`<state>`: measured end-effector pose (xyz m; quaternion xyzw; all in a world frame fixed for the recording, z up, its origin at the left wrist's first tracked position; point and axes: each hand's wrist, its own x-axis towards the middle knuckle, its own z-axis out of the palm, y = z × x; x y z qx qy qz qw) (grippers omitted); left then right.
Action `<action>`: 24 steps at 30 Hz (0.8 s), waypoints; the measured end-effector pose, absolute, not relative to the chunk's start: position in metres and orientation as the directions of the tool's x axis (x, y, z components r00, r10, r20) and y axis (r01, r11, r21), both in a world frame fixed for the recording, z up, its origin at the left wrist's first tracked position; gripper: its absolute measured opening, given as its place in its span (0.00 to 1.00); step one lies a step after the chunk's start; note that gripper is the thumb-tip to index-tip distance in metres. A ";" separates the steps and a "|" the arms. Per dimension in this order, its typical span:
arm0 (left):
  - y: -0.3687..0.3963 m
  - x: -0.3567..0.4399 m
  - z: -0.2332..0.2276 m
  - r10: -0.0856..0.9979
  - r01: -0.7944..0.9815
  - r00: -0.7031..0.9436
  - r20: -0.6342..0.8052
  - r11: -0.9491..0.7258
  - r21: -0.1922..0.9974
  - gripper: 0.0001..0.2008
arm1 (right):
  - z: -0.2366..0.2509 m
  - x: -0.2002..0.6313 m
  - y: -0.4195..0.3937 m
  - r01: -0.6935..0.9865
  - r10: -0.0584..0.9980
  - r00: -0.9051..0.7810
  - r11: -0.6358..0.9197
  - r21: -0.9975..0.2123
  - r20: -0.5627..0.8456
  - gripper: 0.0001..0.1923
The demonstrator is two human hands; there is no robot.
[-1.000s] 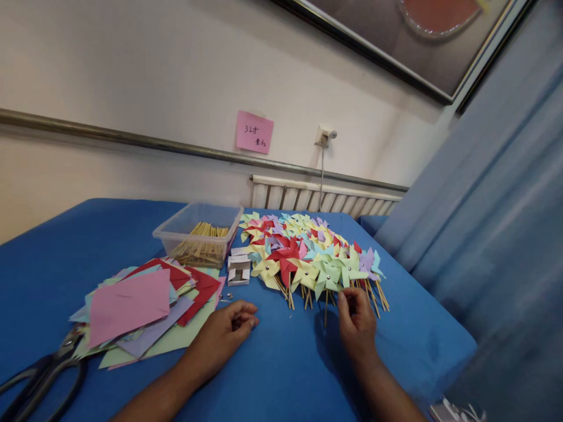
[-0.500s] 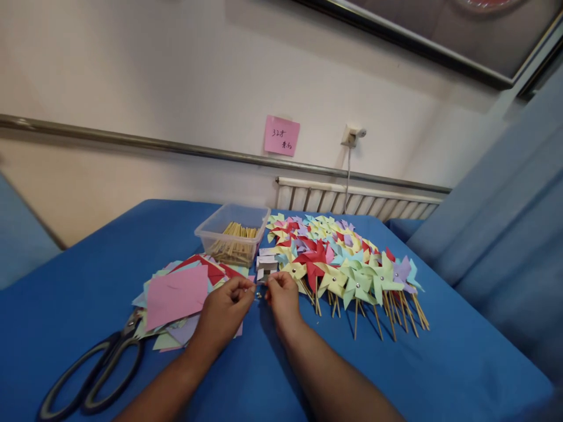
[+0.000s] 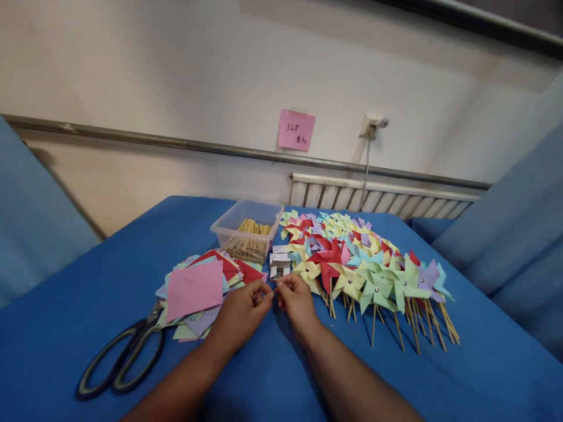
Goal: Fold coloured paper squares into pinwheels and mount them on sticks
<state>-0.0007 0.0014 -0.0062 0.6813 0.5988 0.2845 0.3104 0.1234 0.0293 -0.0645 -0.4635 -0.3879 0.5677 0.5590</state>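
Roughly at the middle of the frame, the left hand [image 3: 246, 313] and the right hand [image 3: 297, 302] face each other, their fingertips nearly meeting over the blue surface [image 3: 153, 249]. On both, the thumb and fingers curl toward one another; whether they are fully closed, or pinch something tiny, I cannot tell, since the gap between the tips is too small to read.

Just above the fingertips in the frame lies a small white box [image 3: 280, 258], its open end toward the hands and its long axis running roughly up the frame. The right hand looks the nearer of the two, its fingertips seeming to reach the box's lower edge, though contact is not clear.

To the right of that hand, pinwheels [image 3: 377, 287] spread in a dense pile across the center right, most of the visible sticks on the near side pointing toward the bottom of the frame. Left of the left hand is a loose stack of colored paper [image 3: 196, 290], with scissors [image 3: 125, 357] at lower left, handles toward the bottom corner. Above the paper, a clear plastic tub [image 3: 224, 231] holds short sticks [image 3: 250, 231]
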 end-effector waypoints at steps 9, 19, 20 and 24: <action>0.007 -0.054 0.025 0.937 0.946 0.030 0.348 -0.139 0.292 0.29 | -0.067 0.117 0.023 -0.191 0.998 0.045 -0.030 -0.981 -0.039 0.11; 0.020 -0.093 0.000 0.993 0.984 0.097 0.060 -0.105 0.147 0.34 | -0.072 0.115 0.023 -0.132 1.000 0.004 -0.003 -0.991 -0.003 0.08; 0.021 -0.093 0.002 0.995 0.985 0.087 0.054 -0.094 0.145 0.34 | -0.073 0.115 0.024 -0.126 1.000 -0.001 0.001 -0.992 0.001 0.08; 0.021 -0.090 0.014 0.999 0.983 0.024 0.030 -0.029 0.181 0.33 | -0.078 0.114 0.025 -0.089 1.000 -0.012 0.022 -0.996 0.023 0.06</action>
